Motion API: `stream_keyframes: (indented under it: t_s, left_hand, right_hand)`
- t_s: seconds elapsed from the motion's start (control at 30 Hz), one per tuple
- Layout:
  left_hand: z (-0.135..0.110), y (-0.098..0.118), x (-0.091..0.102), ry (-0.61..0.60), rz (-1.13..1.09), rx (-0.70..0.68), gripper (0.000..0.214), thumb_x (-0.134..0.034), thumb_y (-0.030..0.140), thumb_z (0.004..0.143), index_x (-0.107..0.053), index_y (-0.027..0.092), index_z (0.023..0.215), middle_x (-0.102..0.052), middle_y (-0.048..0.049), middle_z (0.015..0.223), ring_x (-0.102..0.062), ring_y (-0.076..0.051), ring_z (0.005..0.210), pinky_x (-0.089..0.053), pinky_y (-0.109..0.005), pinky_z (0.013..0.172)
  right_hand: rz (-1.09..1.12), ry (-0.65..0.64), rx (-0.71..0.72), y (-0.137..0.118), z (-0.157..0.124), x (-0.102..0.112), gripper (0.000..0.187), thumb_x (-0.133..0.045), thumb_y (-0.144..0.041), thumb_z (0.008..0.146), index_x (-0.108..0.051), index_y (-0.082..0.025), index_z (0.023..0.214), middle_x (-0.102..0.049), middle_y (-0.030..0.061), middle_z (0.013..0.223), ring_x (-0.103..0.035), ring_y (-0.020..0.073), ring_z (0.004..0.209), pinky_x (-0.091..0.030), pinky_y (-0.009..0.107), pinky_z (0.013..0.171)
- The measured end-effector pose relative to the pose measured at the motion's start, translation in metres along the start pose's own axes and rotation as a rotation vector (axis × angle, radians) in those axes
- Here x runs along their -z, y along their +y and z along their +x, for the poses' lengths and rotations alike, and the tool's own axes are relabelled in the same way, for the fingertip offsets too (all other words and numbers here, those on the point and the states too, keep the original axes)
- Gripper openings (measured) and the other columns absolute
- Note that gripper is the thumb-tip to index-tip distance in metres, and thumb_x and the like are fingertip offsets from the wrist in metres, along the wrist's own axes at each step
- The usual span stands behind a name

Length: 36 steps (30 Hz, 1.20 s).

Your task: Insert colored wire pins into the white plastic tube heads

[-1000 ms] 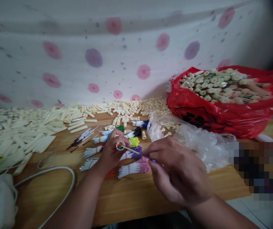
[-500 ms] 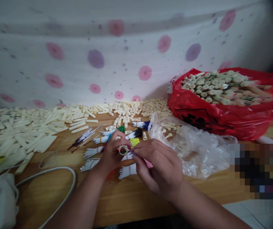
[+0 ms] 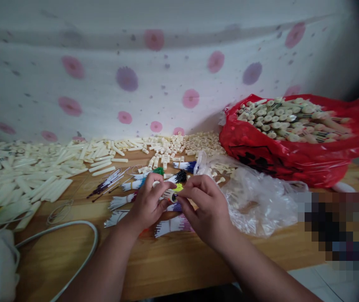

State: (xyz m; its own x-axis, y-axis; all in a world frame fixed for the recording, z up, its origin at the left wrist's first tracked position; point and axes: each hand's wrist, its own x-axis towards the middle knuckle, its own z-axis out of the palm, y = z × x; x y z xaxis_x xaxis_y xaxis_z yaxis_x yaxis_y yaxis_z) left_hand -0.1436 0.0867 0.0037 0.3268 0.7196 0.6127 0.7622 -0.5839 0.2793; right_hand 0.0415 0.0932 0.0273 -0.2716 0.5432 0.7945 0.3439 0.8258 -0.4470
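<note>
My left hand (image 3: 144, 209) is closed around a cream slotted pen barrel (image 3: 168, 194), whose round open end faces right and toward me. My right hand (image 3: 209, 209) pinches with thumb and forefinger at that open end, where a small purple tip of a thin pen refill (image 3: 176, 196) shows; most of it is hidden. Under and around both hands lie rubber-banded bundles of white refills with coloured ends: a green bundle (image 3: 158, 171), a black bundle (image 3: 181, 176), a dark red bundle (image 3: 123, 201) and a pink-purple bundle (image 3: 174, 225).
Cream tubes (image 3: 50, 167) are heaped at the left, short slotted parts (image 3: 166, 147) along the back. A red bag (image 3: 261, 157) full of pens stands at the right, beside a crumpled clear bag (image 3: 267, 205). A white cable (image 3: 94, 235) loops over the wooden table (image 3: 166, 268) at front left.
The barrel has turned, so its slotted side now shows. My right hand has closed in on its open end, and the purple refill that stuck out is now mostly out of sight.
</note>
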Motion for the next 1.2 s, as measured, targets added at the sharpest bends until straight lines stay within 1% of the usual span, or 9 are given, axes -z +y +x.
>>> stream_keyframes:
  t_s: [0.1,0.27,0.37,0.5,0.63,0.8,0.97,1.2]
  left_hand:
    - [0.000,0.000,-0.002,0.015,0.061,-0.007,0.031,-0.043,0.041,0.089,-0.060,0.019,0.104,-0.042,-0.0060,0.095,-0.052,-0.018,0.086,-0.046,-0.029,0.074]
    - [0.000,0.000,-0.006,0.095,0.219,-0.030,0.026,-0.048,0.037,0.088,-0.063,0.018,0.099,-0.045,-0.0062,0.093,-0.052,-0.018,0.081,-0.045,-0.028,0.068]
    - [0.000,0.001,-0.007,0.150,0.302,-0.032,0.021,-0.050,0.031,0.087,-0.065,0.020,0.096,-0.046,-0.0060,0.091,-0.051,-0.018,0.078,-0.044,-0.028,0.066]
    - [0.001,0.002,-0.007,0.197,0.357,-0.050,0.019,-0.051,0.028,0.086,-0.066,0.020,0.095,-0.047,-0.0059,0.089,-0.051,-0.018,0.077,-0.043,-0.028,0.066]
    - [0.001,0.001,-0.008,0.228,0.410,-0.069,0.018,-0.053,0.024,0.084,-0.066,0.019,0.095,-0.047,-0.0065,0.088,-0.050,-0.019,0.077,-0.043,-0.030,0.066]
    - [-0.001,-0.001,-0.011,0.261,0.442,-0.068,0.018,-0.054,0.021,0.083,-0.065,0.020,0.098,-0.048,-0.0063,0.090,-0.050,-0.019,0.079,-0.043,-0.030,0.068]
    - [-0.002,0.001,-0.013,0.282,0.492,-0.063,0.020,-0.054,0.019,0.082,-0.063,0.022,0.100,-0.048,-0.0066,0.091,-0.050,-0.020,0.081,-0.042,-0.032,0.070]
    - [-0.003,0.003,-0.014,0.310,0.522,-0.070,0.021,-0.053,0.016,0.080,-0.063,0.021,0.097,-0.047,-0.0069,0.091,-0.050,-0.021,0.081,-0.042,-0.032,0.071]
  right_hand:
    - [0.001,-0.016,-0.007,0.003,0.000,-0.002,0.009,-0.057,-0.012,0.079,-0.063,-0.018,0.076,-0.055,0.0046,0.081,-0.052,0.0161,0.077,-0.045,0.029,0.066]
    - [0.056,0.001,-0.035,0.004,0.001,-0.006,0.010,-0.056,-0.008,0.077,-0.062,-0.017,0.074,-0.055,0.0048,0.080,-0.052,0.0157,0.076,-0.044,0.029,0.067]
    - [0.120,0.050,-0.117,0.003,-0.002,-0.011,0.011,-0.056,-0.008,0.076,-0.062,-0.017,0.075,-0.054,0.0043,0.080,-0.053,0.0155,0.077,-0.045,0.028,0.068]
    - [0.208,0.121,-0.245,0.000,-0.007,-0.018,0.010,-0.056,-0.010,0.076,-0.061,-0.018,0.075,-0.055,0.0037,0.080,-0.055,0.0159,0.077,-0.045,0.028,0.069]
    - [0.238,0.132,-0.305,-0.003,-0.008,-0.022,0.008,-0.057,-0.013,0.077,-0.062,-0.018,0.073,-0.057,0.0042,0.081,-0.056,0.0177,0.080,-0.045,0.031,0.072]
    - [0.259,0.135,-0.316,-0.003,-0.007,-0.022,0.008,-0.057,-0.015,0.077,-0.062,-0.018,0.072,-0.058,0.0044,0.082,-0.055,0.0182,0.081,-0.044,0.034,0.075]
    - [0.284,0.150,-0.308,-0.001,-0.008,-0.021,0.008,-0.057,-0.016,0.076,-0.061,-0.018,0.069,-0.058,0.0038,0.081,-0.055,0.0179,0.081,-0.043,0.034,0.077]
    - [0.364,0.141,-0.371,0.001,-0.007,-0.023,0.008,-0.058,-0.016,0.075,-0.061,-0.018,0.067,-0.057,0.0040,0.084,-0.055,0.0177,0.083,-0.042,0.035,0.079]
